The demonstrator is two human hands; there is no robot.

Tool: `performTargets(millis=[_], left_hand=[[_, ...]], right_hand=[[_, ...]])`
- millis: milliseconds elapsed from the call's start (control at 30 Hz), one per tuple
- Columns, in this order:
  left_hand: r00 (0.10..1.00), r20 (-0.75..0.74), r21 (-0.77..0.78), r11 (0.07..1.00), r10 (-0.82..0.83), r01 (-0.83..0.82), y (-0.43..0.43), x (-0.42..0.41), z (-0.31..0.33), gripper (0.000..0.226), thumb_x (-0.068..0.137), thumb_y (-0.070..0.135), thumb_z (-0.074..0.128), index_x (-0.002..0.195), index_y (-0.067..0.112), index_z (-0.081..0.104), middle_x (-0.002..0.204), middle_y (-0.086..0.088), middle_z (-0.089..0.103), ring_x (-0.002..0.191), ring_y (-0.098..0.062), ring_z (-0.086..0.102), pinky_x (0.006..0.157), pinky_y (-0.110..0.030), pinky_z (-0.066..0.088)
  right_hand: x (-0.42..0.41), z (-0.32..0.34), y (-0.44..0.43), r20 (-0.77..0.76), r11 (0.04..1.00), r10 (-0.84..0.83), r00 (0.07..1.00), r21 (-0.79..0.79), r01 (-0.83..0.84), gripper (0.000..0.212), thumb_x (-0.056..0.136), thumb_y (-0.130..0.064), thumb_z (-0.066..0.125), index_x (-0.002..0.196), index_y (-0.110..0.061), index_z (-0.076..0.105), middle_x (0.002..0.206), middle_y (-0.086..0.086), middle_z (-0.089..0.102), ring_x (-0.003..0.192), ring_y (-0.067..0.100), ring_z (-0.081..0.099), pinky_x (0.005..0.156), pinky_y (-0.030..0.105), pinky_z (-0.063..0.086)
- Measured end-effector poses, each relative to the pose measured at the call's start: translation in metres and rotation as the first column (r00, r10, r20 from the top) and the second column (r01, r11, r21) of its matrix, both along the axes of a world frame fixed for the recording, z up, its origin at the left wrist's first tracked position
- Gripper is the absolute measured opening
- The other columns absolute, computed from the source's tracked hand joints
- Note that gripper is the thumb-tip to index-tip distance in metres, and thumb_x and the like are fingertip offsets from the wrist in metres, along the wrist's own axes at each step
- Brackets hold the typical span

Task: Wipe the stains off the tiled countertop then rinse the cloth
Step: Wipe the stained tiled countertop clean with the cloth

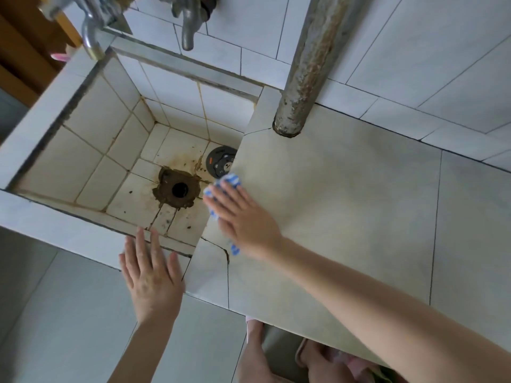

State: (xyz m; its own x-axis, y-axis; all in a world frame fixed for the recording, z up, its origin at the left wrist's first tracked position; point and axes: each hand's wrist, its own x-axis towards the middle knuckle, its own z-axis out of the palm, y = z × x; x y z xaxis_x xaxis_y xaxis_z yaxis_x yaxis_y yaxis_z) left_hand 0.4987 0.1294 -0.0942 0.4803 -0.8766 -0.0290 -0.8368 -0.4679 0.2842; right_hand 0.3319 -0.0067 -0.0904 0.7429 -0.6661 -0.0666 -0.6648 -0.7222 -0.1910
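Observation:
My right hand (243, 217) lies flat, fingers spread, pressing a blue and white striped cloth (229, 180) onto the left edge of the pale tiled countertop (345, 211), right beside the sink. Only the cloth's ends show, past my fingertips and under my wrist. My left hand (150, 275) rests open with nothing in it on the sink's front rim (63, 230). The countertop tiles look pale with faint smudges.
A deep tiled sink (110, 150) with a rusty, stained drain (179, 190) lies left of the countertop. A round dark plug with a bear print (221, 163) lies in its corner. Two metal taps (189, 26) hang above. A corroded pipe (307, 73) rises from the countertop's back.

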Motion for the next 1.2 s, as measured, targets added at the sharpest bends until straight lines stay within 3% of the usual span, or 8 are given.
performTargets(millis=[300,400,500,667,733,833,967,1200], left_hand=[[1.000,-0.008,0.048,0.999,-0.006,0.007,0.002,0.002,-0.001,0.061,0.097,0.044,0.013,0.148,0.011,0.022,0.157,-0.011,0.013,0.146,-0.025,0.000,0.118,-0.047,0.001],[1.000,-0.012,0.066,0.998,-0.010,0.011,0.001,0.001,0.001,0.062,0.097,0.045,0.011,0.149,0.011,0.019,0.157,-0.012,0.012,0.146,-0.026,-0.001,0.118,-0.048,0.000],[0.996,-0.071,0.103,0.993,-0.052,0.059,0.000,-0.006,0.009,0.063,0.095,0.049,0.007,0.150,0.020,0.008,0.158,-0.006,0.001,0.145,-0.018,-0.012,0.117,-0.043,-0.009],[0.945,-0.086,0.079,0.943,-0.317,0.323,-0.009,-0.047,0.014,0.059,0.097,0.048,0.011,0.150,0.023,0.005,0.158,-0.003,0.001,0.145,-0.016,-0.008,0.117,-0.035,-0.011],[0.908,-0.088,0.053,0.908,-0.411,0.416,-0.018,-0.063,0.013,0.058,0.098,0.043,0.017,0.150,0.020,0.011,0.158,-0.004,0.008,0.146,-0.017,-0.002,0.118,-0.036,-0.005],[0.870,-0.103,0.004,0.874,-0.483,0.486,-0.032,-0.077,0.013,0.056,0.098,0.038,0.024,0.148,0.012,0.023,0.156,-0.006,0.019,0.146,-0.018,0.007,0.118,-0.038,0.005],[0.878,-0.052,0.036,0.878,-0.476,0.478,-0.038,-0.081,0.010,0.058,0.098,0.038,0.023,0.147,0.006,0.024,0.155,-0.008,0.021,0.145,-0.018,0.011,0.118,-0.040,0.008],[0.885,-0.019,0.036,0.885,-0.465,0.465,-0.037,-0.087,0.010,0.058,0.097,0.037,0.025,0.148,0.009,0.019,0.156,-0.007,0.018,0.146,-0.018,0.009,0.118,-0.042,0.009]], right_hand=[[-0.079,0.007,0.065,0.037,0.992,0.110,0.993,-0.065,-0.108,0.049,0.101,-0.033,0.027,0.148,-0.022,0.023,0.155,-0.001,0.021,0.145,0.019,0.014,0.117,0.037,0.016],[-0.122,0.001,0.013,0.023,0.984,-0.153,0.988,-0.084,0.155,0.048,0.102,-0.032,0.021,0.147,-0.018,0.027,0.154,0.002,0.026,0.143,0.022,0.020,0.116,0.039,0.020],[-0.163,-0.001,-0.033,-0.019,0.884,-0.465,0.885,-0.057,0.464,0.052,0.101,-0.033,0.008,0.146,-0.012,0.025,0.152,0.008,0.030,0.141,0.027,0.025,0.114,0.042,0.021],[-0.161,-0.007,-0.044,-0.004,0.719,-0.693,0.721,-0.079,0.691,0.055,0.096,-0.026,0.013,0.146,-0.006,0.025,0.152,0.014,0.026,0.141,0.034,0.021,0.115,0.045,0.016],[-0.134,-0.008,-0.022,0.068,0.795,-0.598,0.798,-0.074,0.602,0.051,0.098,-0.024,0.019,0.144,-0.005,0.030,0.150,0.014,0.031,0.140,0.035,0.025,0.110,0.047,0.023],[-0.098,-0.005,0.021,0.090,0.967,-0.238,0.967,-0.067,0.244,0.048,0.100,-0.027,0.023,0.146,-0.013,0.027,0.153,0.007,0.027,0.143,0.028,0.020,0.114,0.043,0.021],[-0.097,0.001,0.009,0.072,0.993,-0.017,0.997,-0.118,0.026,0.048,0.100,-0.027,0.027,0.147,-0.018,0.027,0.154,0.002,0.026,0.144,0.022,0.018,0.117,0.037,0.017],[-0.133,-0.005,-0.092,-0.018,0.940,-0.332,0.943,-0.086,0.329,0.050,0.097,-0.028,0.023,0.143,-0.013,0.036,0.149,0.006,0.037,0.138,0.026,0.032,0.112,0.036,0.019]])
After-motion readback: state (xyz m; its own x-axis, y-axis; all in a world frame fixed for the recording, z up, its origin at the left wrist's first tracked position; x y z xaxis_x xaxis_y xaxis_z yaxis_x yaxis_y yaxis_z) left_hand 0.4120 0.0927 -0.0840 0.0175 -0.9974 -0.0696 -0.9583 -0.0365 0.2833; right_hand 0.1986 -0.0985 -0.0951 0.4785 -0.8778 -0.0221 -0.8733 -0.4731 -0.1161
